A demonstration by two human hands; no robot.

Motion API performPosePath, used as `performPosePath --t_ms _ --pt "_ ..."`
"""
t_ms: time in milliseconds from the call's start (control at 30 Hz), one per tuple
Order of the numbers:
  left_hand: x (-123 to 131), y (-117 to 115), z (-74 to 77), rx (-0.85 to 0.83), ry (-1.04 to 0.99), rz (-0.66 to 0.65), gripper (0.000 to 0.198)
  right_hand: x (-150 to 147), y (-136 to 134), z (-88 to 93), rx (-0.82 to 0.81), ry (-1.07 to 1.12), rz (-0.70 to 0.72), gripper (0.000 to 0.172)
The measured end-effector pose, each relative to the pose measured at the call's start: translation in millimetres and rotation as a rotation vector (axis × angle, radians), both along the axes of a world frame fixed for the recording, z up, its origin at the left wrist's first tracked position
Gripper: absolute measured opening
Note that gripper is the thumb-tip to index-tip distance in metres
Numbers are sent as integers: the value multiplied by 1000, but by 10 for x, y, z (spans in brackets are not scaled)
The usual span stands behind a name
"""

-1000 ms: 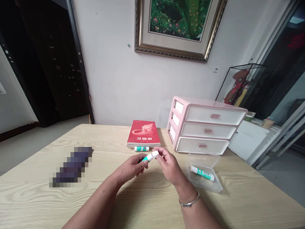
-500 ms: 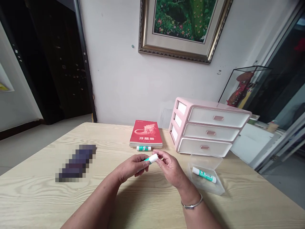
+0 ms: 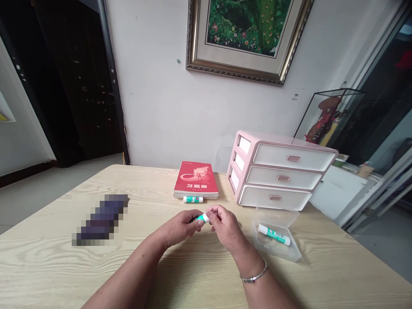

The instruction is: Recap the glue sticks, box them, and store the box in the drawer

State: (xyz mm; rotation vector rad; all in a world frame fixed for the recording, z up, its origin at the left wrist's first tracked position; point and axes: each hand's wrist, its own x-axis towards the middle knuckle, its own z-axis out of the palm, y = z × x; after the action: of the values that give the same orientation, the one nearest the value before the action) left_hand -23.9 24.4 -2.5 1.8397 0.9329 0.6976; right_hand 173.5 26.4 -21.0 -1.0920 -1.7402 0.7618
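Note:
A green-and-white glue stick is held between my two hands above the table. My left hand is closed round its green body, with the thumb on top. My right hand pinches its white end, which the fingers partly cover. A second glue stick lies along the front edge of a red book, just beyond my hands. To the right, a third glue stick rests in a clear plastic box whose lid stands open at the back.
A pink drawer unit with white drawer fronts stands at the back right of the wooden table. On the left lies a dark, pixelated object. A framed picture hangs on the wall behind.
My right hand has closed over the white end of the glue stick, its fingers now gripping where they were beside it. The view has shifted slightly.

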Motion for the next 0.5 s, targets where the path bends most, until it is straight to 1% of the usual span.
performPosePath --t_ms 133,233,300,367,500 --pt "-46 22 -11 -110 -77 -27 39 25 -21 20 11 43 118 36" --pt "-59 28 1 -90 -68 -32 39 48 -18 29 -9 46 169 35" --pt "-41 25 9 8 -10 -13 38 51 -1 14 -39 51 146 35" --pt "-7 20 1 147 59 28 33 40 18 -6 -76 63 96 37" --pt "79 10 -65 353 199 150 23 -11 18 -3 -152 67 -30 42"
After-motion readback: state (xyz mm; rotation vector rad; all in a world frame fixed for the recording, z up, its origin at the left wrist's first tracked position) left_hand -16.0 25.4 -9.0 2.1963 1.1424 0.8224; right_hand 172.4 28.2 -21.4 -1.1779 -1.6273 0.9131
